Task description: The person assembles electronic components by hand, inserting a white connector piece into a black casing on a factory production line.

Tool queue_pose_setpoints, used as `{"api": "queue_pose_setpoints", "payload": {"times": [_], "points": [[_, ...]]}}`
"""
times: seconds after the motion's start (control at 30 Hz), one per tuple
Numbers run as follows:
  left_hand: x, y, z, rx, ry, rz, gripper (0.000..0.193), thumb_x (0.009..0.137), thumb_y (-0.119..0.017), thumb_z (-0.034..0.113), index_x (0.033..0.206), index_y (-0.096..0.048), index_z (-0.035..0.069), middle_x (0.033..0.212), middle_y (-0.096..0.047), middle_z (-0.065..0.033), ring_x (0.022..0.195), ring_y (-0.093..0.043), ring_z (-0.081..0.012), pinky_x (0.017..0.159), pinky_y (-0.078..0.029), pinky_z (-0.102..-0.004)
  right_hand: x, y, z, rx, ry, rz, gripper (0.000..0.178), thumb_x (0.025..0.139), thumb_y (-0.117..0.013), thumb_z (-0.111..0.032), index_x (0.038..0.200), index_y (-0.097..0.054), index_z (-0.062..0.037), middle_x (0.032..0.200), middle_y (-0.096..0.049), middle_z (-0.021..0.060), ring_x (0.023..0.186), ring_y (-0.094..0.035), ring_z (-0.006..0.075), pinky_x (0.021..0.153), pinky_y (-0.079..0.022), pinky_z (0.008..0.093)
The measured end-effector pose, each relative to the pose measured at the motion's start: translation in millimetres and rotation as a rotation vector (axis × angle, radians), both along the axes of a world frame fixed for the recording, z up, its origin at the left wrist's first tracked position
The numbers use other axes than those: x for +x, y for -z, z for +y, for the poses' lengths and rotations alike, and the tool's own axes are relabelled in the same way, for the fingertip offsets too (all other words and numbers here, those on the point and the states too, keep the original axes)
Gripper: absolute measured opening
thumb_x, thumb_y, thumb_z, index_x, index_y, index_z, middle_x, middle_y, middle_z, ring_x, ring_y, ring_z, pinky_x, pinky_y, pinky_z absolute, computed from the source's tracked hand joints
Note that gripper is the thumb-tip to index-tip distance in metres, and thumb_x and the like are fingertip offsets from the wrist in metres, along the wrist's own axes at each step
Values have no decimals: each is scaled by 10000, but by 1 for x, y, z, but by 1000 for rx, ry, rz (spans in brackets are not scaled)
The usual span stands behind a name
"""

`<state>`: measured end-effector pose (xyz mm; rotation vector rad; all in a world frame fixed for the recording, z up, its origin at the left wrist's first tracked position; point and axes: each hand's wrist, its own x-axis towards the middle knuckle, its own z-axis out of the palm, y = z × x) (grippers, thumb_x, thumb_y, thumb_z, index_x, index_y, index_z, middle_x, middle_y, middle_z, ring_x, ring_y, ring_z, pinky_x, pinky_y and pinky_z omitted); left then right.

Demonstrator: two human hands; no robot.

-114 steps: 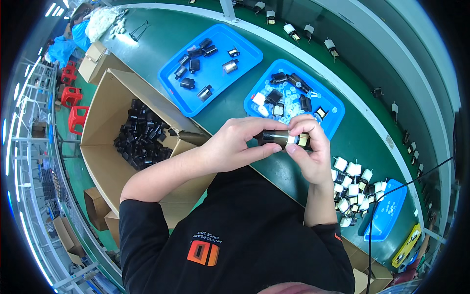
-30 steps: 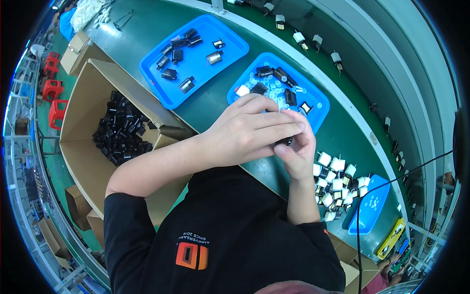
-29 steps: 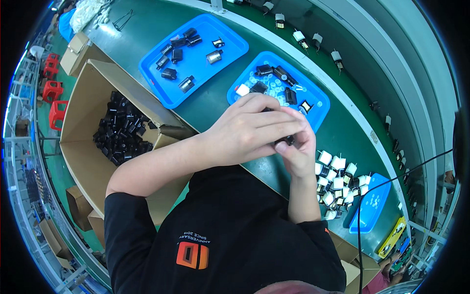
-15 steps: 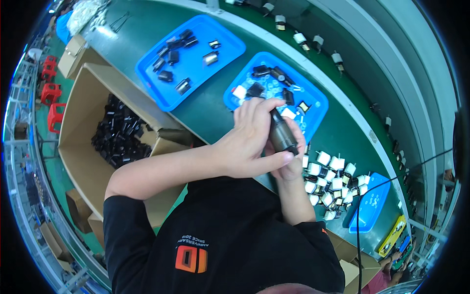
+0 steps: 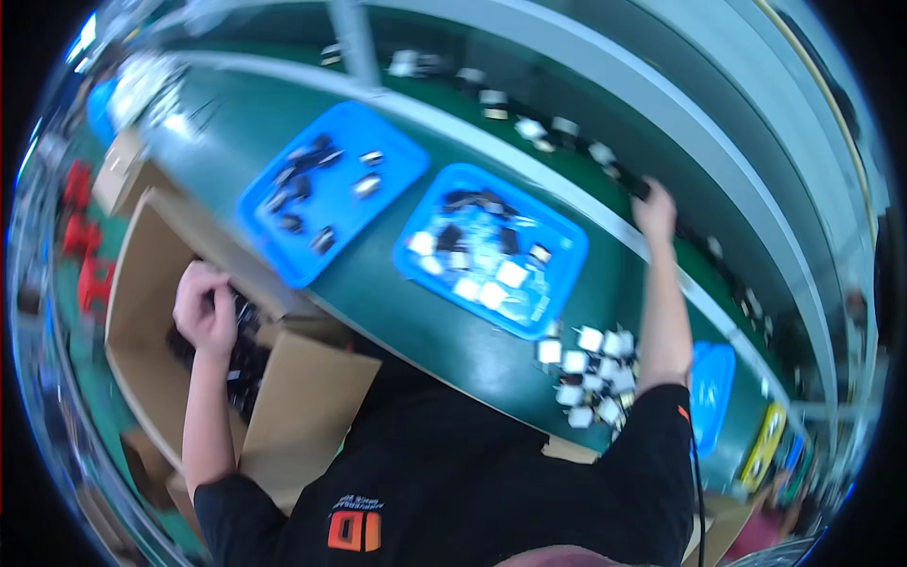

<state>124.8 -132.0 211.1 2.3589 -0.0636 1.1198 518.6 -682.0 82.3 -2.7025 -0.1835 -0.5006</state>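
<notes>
My left hand is over the large cardboard box, its fingers curled together. Whatever it may hold is hidden and blurred. Below it in the box lies a heap of small black parts. My right arm stretches to the far right, over the rail of the green belt. There my right hand is closed on the end of a dark cylinder, which points to the upper left. White-and-black parts sit spaced along the belt beside it.
Two blue trays with black and metal parts stand on the green table. A cluster of white-capped parts lies near my right arm. Another blue tray and a yellow item are farther right.
My hands were together on the dark cylinder over the middle tray. They have parted: the right has carried it out to the belt, the left has moved over the box. The view has shifted.
</notes>
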Motion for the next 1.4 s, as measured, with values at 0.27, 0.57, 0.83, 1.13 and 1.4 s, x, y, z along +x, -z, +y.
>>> {"api": "queue_pose_setpoints", "payload": {"times": [0.27,0.57,0.83,1.13,1.4], "points": [[-146,208,104,-190,-400,1204,415,739,-665,203,1106,-645,12,1021,-640,-200,1033,-617,-328,904,-493,-403,49,15,-3,-240,223,117,479,899,-461,-358,1305,-552,-121,1340,-537,146,1237,-487,368,953,-418,545],[-100,243,102,-43,-381,1263,503,826,-562,112,1319,-474,63,1310,-520,-162,1223,-503,-328,998,-438,-441,58,36,43,113,75,32,427,885,-628,-290,1180,-604,18,1122,-647,212,1016,-629,356,882,-486,418],[-63,273,110,106,-507,1380,557,780,-660,115,1299,-462,70,1254,-533,-149,1221,-477,-331,937,-474,-431,-114,-44,87,882,-311,60,273,917,-620,-51,1172,-570,32,1049,-619,66,852,-546,75,701,-414,208],[-68,213,107,-153,-302,1217,339,797,-729,205,1032,-524,72,963,-631,-129,881,-637,-302,794,-507,-380,-237,-62,143,1723,-409,112,241,933,-542,-35,1168,-490,-35,1044,-582,133,847,-582,160,681,-458,226],[-43,49,41,-429,94,276,342,722,-703,-68,988,-523,50,1098,-624,-121,1077,-582,-210,923,-464,-336,-261,-61,152,1695,-629,367,312,854,-612,-8,1141,-492,-33,1189,-511,187,935,-628,241,731,-581,311]]}}
